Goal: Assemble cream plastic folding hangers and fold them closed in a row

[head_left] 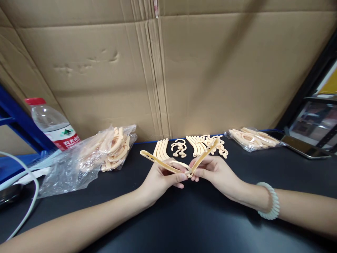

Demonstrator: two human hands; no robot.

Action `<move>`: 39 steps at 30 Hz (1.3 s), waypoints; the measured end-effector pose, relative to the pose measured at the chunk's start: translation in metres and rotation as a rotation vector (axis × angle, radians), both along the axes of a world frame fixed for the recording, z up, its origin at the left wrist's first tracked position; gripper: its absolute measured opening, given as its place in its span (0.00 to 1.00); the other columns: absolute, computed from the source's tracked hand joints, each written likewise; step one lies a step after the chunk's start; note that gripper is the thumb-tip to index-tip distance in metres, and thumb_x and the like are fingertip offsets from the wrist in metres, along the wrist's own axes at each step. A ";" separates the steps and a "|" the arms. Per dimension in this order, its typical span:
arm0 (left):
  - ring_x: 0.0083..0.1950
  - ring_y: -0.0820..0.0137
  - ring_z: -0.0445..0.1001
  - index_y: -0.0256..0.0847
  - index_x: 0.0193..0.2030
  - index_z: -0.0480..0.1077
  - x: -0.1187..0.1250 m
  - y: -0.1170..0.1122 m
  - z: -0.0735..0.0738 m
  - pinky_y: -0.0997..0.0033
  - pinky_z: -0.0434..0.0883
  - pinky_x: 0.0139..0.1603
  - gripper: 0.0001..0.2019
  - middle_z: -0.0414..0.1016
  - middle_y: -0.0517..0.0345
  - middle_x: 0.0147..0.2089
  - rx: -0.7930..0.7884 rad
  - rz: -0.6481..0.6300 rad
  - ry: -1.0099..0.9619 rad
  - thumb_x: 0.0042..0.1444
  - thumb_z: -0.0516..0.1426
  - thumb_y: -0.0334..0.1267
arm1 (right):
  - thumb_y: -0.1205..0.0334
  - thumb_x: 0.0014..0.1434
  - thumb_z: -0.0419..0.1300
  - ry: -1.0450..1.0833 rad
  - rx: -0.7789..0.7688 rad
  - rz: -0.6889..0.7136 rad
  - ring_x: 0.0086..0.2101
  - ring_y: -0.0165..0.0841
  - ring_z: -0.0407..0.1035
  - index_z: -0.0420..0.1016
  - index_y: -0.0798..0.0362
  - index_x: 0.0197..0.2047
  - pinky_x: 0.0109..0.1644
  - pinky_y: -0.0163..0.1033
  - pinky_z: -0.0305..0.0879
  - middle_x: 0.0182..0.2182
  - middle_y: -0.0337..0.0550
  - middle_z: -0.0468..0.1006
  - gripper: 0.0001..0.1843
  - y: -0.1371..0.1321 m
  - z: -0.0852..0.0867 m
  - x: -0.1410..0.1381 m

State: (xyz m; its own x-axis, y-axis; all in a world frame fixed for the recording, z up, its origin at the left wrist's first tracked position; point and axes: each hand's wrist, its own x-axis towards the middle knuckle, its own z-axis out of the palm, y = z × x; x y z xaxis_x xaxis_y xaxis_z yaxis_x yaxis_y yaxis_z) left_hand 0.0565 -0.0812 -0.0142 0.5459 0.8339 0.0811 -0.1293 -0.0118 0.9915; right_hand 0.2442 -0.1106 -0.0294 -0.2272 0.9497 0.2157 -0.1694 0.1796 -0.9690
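A beige plastic folding clothes hanger (202,160) is held up between both hands over the black tabletop, its two arms spread in a V. My left hand (161,176) is closed on the left arm near the joint, thumb on top. My right hand (216,172) pinches the right arm beside the same joint. A curved hook piece (181,163) shows at the joint, partly hidden by the fingers. Just behind the hands lie a row of loose hanger arms (161,149), several loose hooks (179,147) and another row of hanger arms (196,145).
An open clear bag of hanger parts (116,149) lies on the left, before a red-capped water bottle (52,121). On the right are a bagged hanger set (252,138) and a phone (305,147). A white cable (33,179) curves at far left. Cardboard (223,70) stands behind.
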 end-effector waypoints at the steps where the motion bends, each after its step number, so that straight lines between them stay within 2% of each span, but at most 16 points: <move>1: 0.30 0.74 0.75 0.36 0.28 0.77 0.000 -0.001 0.000 0.80 0.75 0.26 0.06 0.76 0.58 0.31 -0.002 0.012 -0.001 0.43 0.68 0.33 | 0.60 0.51 0.68 -0.001 0.004 -0.002 0.28 0.29 0.72 0.78 0.53 0.35 0.36 0.37 0.70 0.27 0.38 0.78 0.07 0.000 0.000 0.000; 8: 0.31 0.74 0.77 0.36 0.28 0.76 0.002 -0.006 -0.004 0.80 0.76 0.30 0.08 0.78 0.59 0.31 -0.049 0.090 -0.071 0.41 0.69 0.34 | 0.59 0.50 0.69 0.031 0.029 -0.030 0.26 0.29 0.72 0.77 0.54 0.33 0.34 0.36 0.70 0.25 0.39 0.78 0.09 -0.003 0.002 -0.004; 12: 0.31 0.73 0.78 0.36 0.30 0.77 0.004 -0.010 -0.005 0.80 0.76 0.32 0.08 0.79 0.58 0.29 -0.063 0.148 -0.063 0.43 0.69 0.35 | 0.59 0.49 0.69 0.055 0.027 -0.049 0.27 0.29 0.72 0.77 0.55 0.32 0.34 0.36 0.71 0.26 0.40 0.78 0.09 -0.006 0.006 -0.008; 23: 0.35 0.72 0.78 0.34 0.32 0.77 0.007 -0.021 -0.003 0.80 0.74 0.36 0.11 0.80 0.55 0.31 -0.193 0.227 -0.057 0.44 0.69 0.39 | 0.58 0.47 0.71 0.154 -0.133 -0.119 0.28 0.29 0.74 0.76 0.57 0.31 0.36 0.35 0.72 0.27 0.42 0.79 0.13 -0.011 0.004 -0.016; 27: 0.36 0.71 0.78 0.33 0.34 0.78 0.007 -0.021 -0.001 0.79 0.75 0.38 0.14 0.80 0.52 0.32 -0.194 0.225 -0.014 0.43 0.69 0.41 | 0.59 0.48 0.70 0.177 -0.150 -0.069 0.30 0.29 0.73 0.72 0.56 0.31 0.33 0.33 0.71 0.27 0.40 0.76 0.13 -0.010 0.002 -0.016; 30: 0.32 0.72 0.78 0.33 0.33 0.77 0.002 -0.020 0.001 0.79 0.75 0.36 0.14 0.79 0.54 0.30 -0.205 0.276 0.006 0.41 0.70 0.40 | 0.60 0.45 0.72 0.254 -0.140 -0.147 0.27 0.25 0.68 0.71 0.53 0.32 0.26 0.30 0.66 0.29 0.35 0.71 0.15 -0.008 0.003 -0.005; 32: 0.31 0.73 0.78 0.33 0.33 0.77 -0.006 -0.019 0.002 0.80 0.75 0.35 0.14 0.78 0.56 0.30 -0.223 0.318 0.022 0.41 0.70 0.39 | 0.61 0.44 0.73 0.261 -0.134 -0.196 0.25 0.23 0.65 0.71 0.53 0.33 0.25 0.29 0.65 0.28 0.34 0.70 0.16 -0.008 0.003 0.009; 36: 0.31 0.74 0.78 0.34 0.35 0.74 -0.029 -0.013 0.005 0.81 0.75 0.34 0.16 0.77 0.57 0.31 -0.269 0.339 0.017 0.40 0.71 0.38 | 0.61 0.46 0.72 0.076 -0.098 -0.183 0.24 0.24 0.64 0.72 0.54 0.31 0.25 0.29 0.63 0.23 0.35 0.69 0.13 -0.008 0.000 0.042; 39: 0.32 0.74 0.78 0.36 0.38 0.71 -0.045 -0.005 0.006 0.81 0.75 0.36 0.20 0.78 0.57 0.33 -0.242 0.339 0.005 0.39 0.71 0.36 | 0.60 0.46 0.71 -0.026 -0.049 -0.217 0.23 0.24 0.63 0.72 0.54 0.31 0.24 0.30 0.62 0.23 0.35 0.69 0.13 -0.005 -0.001 0.061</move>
State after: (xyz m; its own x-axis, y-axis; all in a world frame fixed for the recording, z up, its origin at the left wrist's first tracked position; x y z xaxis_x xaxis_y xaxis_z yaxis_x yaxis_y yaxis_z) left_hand 0.0116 -0.0865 -0.0079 0.2367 0.9612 -0.1415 -0.1532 0.1807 0.9715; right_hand 0.3049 -0.1156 -0.0308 -0.0217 0.9861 0.1646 -0.1070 0.1614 -0.9811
